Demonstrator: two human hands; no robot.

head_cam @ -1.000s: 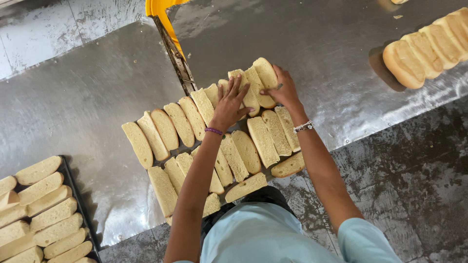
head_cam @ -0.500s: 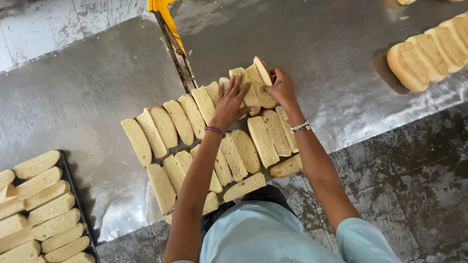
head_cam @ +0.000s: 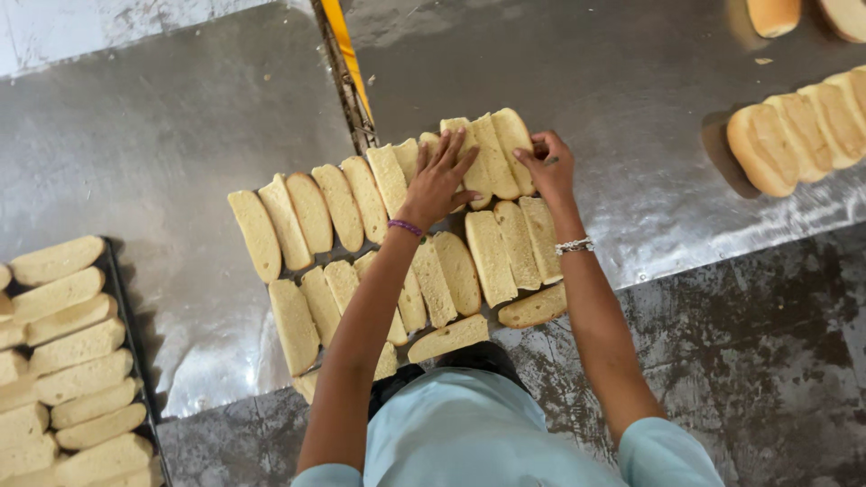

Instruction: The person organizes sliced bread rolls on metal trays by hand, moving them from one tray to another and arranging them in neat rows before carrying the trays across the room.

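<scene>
Several pale, oblong bread slices (head_cam: 343, 207) lie in rows on a dark tray on a steel table (head_cam: 162, 153). My left hand (head_cam: 439, 178) lies flat with spread fingers on slices at the far end of the upper row. My right hand (head_cam: 547, 166) pinches the edge of the end slices (head_cam: 498, 149) of that row, pressing them toward the left hand. A purple band circles my left wrist, a beaded bracelet my right. The tray under the bread is almost wholly hidden.
A second dark tray (head_cam: 126, 334) filled with bread slices sits at the left edge. More slices (head_cam: 794, 126) lie in a row at the upper right. A yellow-edged metal bar (head_cam: 347, 63) runs across the table toward the far side.
The end slice that stood tilted up half a second ago now lies down against the others. Both hands stay at the end of the upper row, the left now spread flatter.
</scene>
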